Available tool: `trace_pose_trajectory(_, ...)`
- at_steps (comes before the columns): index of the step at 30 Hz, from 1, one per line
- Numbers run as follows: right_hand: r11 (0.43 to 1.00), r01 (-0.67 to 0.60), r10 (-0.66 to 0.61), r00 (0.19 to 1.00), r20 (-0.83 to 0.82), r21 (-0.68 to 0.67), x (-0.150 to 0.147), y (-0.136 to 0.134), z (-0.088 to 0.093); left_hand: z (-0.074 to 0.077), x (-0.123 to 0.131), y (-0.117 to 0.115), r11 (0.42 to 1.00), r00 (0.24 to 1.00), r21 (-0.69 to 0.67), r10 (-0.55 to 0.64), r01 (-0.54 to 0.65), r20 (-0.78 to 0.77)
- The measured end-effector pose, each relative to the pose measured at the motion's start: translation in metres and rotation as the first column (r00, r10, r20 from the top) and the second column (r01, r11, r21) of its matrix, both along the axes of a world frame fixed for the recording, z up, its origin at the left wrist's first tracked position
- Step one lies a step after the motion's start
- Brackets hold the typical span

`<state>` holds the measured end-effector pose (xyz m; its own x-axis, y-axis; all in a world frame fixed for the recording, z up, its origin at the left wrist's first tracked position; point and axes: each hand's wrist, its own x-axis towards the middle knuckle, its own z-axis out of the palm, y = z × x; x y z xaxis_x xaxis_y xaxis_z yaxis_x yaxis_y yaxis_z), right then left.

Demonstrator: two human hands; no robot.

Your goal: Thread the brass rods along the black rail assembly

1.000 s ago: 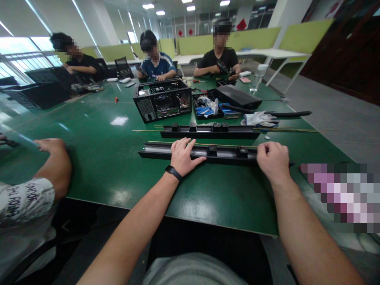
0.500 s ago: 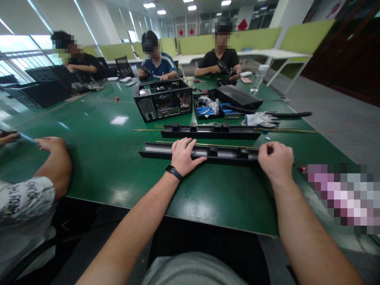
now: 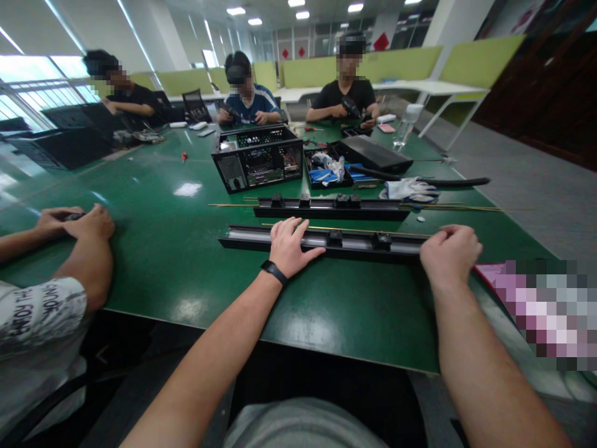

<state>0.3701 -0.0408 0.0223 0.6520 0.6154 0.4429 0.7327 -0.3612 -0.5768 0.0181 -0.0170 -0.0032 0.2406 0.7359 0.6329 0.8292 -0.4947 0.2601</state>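
A long black channel-shaped rail (image 3: 247, 238) with black blocks (image 3: 381, 241) along it lies crosswise on the green table in front of me. My left hand (image 3: 290, 247) rests across it left of the blocks, palm down with fingers spread. At the rail's right end, my right hand (image 3: 450, 252) is closed on a thin brass-coloured rod (image 3: 354, 229), which runs along the rail's far edge. The fingertips and the rod's right end are hidden. Beyond lies a second black rail (image 3: 326, 213) with several blocks, and more thin rods (image 3: 466, 206) extend past its ends.
An open computer case (image 3: 256, 163) stands past the rails. Right of it are a black tray (image 3: 326, 183) of gloves and a glove pair (image 3: 408, 188). A pink-edged item (image 3: 489, 274) lies at the right edge. A co-worker's hands (image 3: 88, 221) are at left; others sit opposite.
My right hand has moved right, and the thin rod has slid right with it along the rail. My left hand stays in place. The left co-worker's hands have come together.
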Motion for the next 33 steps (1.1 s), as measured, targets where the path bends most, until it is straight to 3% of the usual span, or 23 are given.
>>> trace_pose_trajectory(16, 0.999, -0.052, 0.052, 0.999, 0.013, 0.013, -0.009, -0.001, 0.002, 0.002, 0.000, -0.002, 1.000, 1.000, -0.004, 0.006, -0.006, 0.001)
trace_pose_trajectory(20, 0.974, -0.215, 0.217, 0.976, -0.020, 0.075, -0.015, -0.005, -0.002, 0.002, 0.000, -0.002, 1.000, 1.000, 0.003, 0.003, -0.003, 0.001)
trace_pose_trajectory(24, 0.887, -0.446, 0.454, 0.890, -0.042, 0.122, -0.020, -0.006, -0.006, 0.001, 0.001, -0.001, 1.000, 1.000, -0.013, 0.006, -0.006, 0.001)
trace_pose_trajectory(27, 0.927, -0.351, 0.357, 0.934, -0.024, 0.128, -0.018, -0.004, -0.007, 0.001, 0.001, -0.001, 1.000, 1.000, -0.022, 0.009, -0.009, 0.000)
trace_pose_trajectory(30, 0.976, -0.214, 0.213, 0.977, 0.025, 0.028, -0.013, -0.001, -0.005, 0.000, 0.001, 0.000, 1.000, 1.000, -0.026, 0.004, -0.004, -0.007)
trace_pose_trajectory(33, 0.965, -0.250, 0.255, 0.964, 0.072, -0.075, -0.013, 0.001, -0.004, 0.000, 0.001, 0.000, 1.000, 1.000, -0.023, 0.001, -0.001, -0.010)
